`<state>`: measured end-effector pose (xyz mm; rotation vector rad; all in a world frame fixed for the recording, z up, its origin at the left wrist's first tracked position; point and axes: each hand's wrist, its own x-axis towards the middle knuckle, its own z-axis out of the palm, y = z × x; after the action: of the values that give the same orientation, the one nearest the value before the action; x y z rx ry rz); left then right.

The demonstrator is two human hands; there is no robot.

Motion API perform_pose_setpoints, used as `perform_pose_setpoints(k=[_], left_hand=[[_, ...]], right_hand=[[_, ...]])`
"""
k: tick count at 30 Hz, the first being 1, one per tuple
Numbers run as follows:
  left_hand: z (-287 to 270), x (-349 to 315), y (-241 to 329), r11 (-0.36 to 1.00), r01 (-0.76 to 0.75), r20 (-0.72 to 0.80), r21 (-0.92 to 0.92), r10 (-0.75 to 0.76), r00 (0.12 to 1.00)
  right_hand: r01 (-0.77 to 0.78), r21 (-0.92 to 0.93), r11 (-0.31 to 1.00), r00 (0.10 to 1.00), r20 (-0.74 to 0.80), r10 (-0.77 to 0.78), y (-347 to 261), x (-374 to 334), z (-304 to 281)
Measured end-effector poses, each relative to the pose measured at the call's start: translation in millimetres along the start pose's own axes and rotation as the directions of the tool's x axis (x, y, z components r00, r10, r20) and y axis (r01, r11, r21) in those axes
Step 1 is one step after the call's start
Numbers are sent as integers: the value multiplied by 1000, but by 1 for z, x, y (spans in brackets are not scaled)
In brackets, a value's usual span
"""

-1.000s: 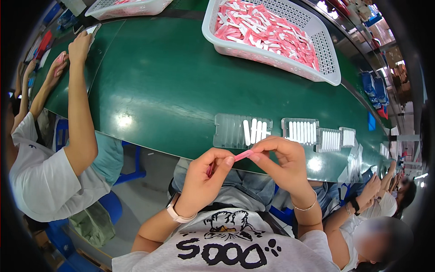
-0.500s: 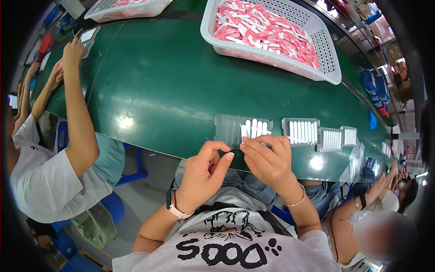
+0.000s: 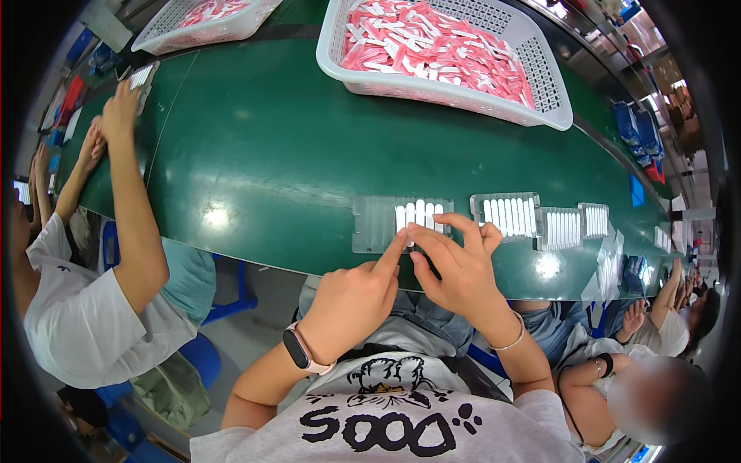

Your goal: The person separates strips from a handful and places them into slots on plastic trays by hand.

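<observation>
My left hand (image 3: 353,297) points its index finger at a clear slotted tray (image 3: 376,224) on the near edge of the green belt (image 3: 293,147). My right hand (image 3: 455,266) rests beside it, fingers spread over the tray's right part. Several white sticks (image 3: 421,212) stand in the tray's slots; its left part is bare. Both hands touch the tray around the last stick, and I see nothing gripped in either hand.
Three more clear trays (image 3: 509,214) filled with white sticks lie to the right. A large white basket (image 3: 440,54) of pink-and-white pieces sits at the back, a second basket (image 3: 204,19) at far left. A person's arm (image 3: 135,201) reaches over the belt on my left; another person sits at my right.
Both hands moved up from my lap to the tray. The pink-and-white piece held between them a second ago is no longer in view.
</observation>
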<state>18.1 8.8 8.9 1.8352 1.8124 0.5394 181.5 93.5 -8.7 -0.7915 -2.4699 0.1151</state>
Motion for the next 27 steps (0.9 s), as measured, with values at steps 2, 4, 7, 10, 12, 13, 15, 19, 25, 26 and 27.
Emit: perform_pose_setpoints(k=[2, 4, 7, 10, 12, 13, 15, 19, 25, 26, 27], left_hand=[[-3, 3, 1, 999, 2, 1, 54, -2, 1000], [-8, 5, 2, 994, 7, -2, 111, -7, 1000], [-13, 7, 6, 985, -4, -7, 171, 5, 1000], [-12, 7, 6, 979, -5, 32, 205, -1, 999], [-7, 6, 0, 998, -6, -29, 62, 8, 1000], [-8, 6, -1, 998, -10, -27, 67, 12, 1000], [-12, 6, -2, 985, 70, -21, -157, -74, 997], [-18, -1, -12, 767, 48, -48, -640, -103, 994], [-24, -2, -9, -602, 152, 278, -784, -122, 953], [-16, -3, -16, -744, 167, 234, -646, 15, 972], [-14, -4, -13, -743, 166, 234, -648, 14, 972]], right_hand=[[23, -77, 997, 1000, -7, -24, -3, 0, 1], [48, -152, 987, 999, -14, -50, -4, 0, 1], [6, -58, 998, 1000, -20, -7, -1, 1, 3], [-84, -92, 992, 996, 4, 84, 6, -7, 1], [-49, -130, 990, 999, -7, 49, 3, -8, 3], [-16, -170, 985, 1000, -13, 14, 2, -9, 3], [24, -252, 967, 999, -32, -33, -1, -12, 5], [72, -320, 945, 997, -17, -81, -1, -8, 3], [-76, 137, 988, 990, -111, 91, -23, -3, -25], [-68, 212, 975, 983, -151, 102, -29, -3, -29], [-59, 284, 957, 975, -189, 117, -35, -3, -32]])
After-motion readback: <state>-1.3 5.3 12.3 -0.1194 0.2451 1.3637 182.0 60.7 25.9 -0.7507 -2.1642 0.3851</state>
